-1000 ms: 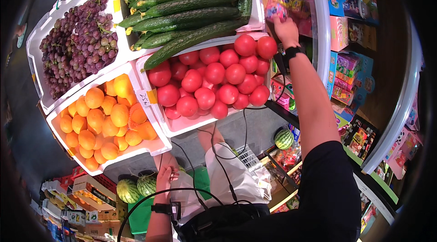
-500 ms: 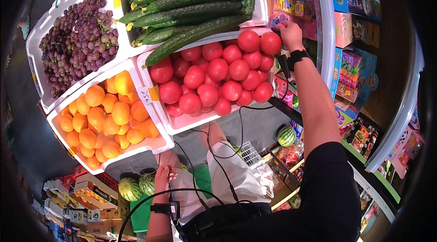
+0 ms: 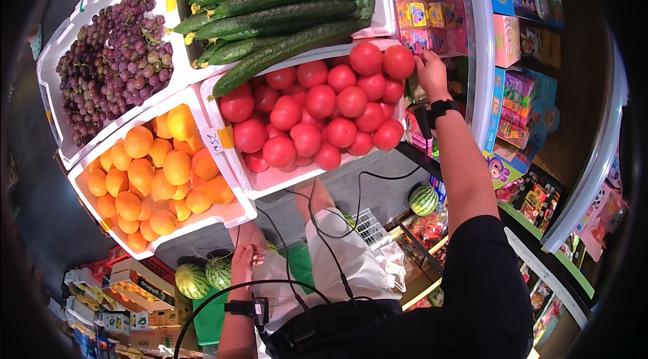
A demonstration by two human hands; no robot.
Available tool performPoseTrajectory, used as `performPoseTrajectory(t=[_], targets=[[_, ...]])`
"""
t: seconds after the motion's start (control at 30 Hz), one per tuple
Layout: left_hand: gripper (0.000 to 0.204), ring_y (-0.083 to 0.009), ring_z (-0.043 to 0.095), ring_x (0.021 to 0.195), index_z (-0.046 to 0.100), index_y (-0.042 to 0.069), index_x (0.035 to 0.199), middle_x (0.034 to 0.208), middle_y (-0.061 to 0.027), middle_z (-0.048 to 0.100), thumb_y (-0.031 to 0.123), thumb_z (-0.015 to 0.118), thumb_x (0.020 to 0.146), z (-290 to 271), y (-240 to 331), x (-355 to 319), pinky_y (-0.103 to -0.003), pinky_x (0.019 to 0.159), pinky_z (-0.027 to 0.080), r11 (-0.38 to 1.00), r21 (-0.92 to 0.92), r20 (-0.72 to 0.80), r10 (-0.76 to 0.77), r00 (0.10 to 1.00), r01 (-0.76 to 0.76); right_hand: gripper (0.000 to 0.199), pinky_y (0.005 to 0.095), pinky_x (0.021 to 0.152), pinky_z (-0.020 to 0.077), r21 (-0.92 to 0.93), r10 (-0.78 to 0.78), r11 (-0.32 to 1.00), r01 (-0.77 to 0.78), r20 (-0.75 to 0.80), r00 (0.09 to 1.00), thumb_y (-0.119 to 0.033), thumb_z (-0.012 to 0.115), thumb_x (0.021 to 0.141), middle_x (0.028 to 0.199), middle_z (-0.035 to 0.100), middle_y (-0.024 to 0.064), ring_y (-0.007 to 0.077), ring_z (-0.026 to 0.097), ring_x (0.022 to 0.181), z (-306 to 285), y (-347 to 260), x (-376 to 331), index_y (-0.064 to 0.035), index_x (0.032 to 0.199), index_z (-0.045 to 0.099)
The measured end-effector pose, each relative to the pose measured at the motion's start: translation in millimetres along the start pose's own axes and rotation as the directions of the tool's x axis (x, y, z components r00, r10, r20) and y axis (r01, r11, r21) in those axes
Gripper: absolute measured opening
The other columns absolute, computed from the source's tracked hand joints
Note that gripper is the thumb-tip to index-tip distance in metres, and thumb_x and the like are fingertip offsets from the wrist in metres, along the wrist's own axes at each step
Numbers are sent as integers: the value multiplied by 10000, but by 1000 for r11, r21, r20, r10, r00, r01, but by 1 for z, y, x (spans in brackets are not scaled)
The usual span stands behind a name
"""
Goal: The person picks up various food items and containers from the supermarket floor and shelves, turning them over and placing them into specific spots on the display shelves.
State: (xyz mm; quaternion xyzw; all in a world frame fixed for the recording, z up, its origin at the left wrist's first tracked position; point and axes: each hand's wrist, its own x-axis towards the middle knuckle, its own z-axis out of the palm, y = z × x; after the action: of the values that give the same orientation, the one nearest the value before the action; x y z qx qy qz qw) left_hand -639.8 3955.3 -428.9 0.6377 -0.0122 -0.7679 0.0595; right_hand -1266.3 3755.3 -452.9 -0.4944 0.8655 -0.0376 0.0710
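Note:
My right hand is stretched forward beside the right edge of the white foam box of tomatoes. Its fingers are bent together close to the rightmost red tomato and a pink display of small packets. Whatever is at those fingertips, if anything, is too small to make out. Low at my left side hangs my left hand, its fingers loosely curled and apart, with nothing visible in them. It is near my pale shorts, below the box of orange fruit.
Cucumbers fill a box beyond the tomatoes; purple grapes lie in another at far left. Clear curved shelf edges rise on the right. Black cables hang before my legs. Watermelons and cartons are on the floor.
My right hand has come slightly back toward me, from the far right corner of the tomato box to beside its right edge. My left hand stays low, its fingers a little more gathered.

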Motion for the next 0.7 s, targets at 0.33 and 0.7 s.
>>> performPoseTrajectory(t=[0.33, 0.7], targets=[[206, -178, 615, 717, 549, 56, 1073, 882, -76, 627, 205, 442, 978, -9, -6, 0, -282, 627, 500, 1000, 16, -75, -9, 997, 10, 263, 435, 824, 483, 21, -146, 988, 150, -116, 982, -184, 691, 796, 1005, 634, 216, 393, 613, 924, 15, 27, 34, 10, 969, 659], [182, -147, 632, 749, 568, 72, 1024, 899, -59, 648, 229, 490, 976, 15, -14, 11, -275, 666, 504, 1000, -17, 31, -3, 1000, 3, 313, 413, 798, 502, 65, -90, 994, 90, -17, 996, -223, 696, 797, 964, 647, 246, 402, 625, 913, 9, 0, 66, 2, 1011, 654]])
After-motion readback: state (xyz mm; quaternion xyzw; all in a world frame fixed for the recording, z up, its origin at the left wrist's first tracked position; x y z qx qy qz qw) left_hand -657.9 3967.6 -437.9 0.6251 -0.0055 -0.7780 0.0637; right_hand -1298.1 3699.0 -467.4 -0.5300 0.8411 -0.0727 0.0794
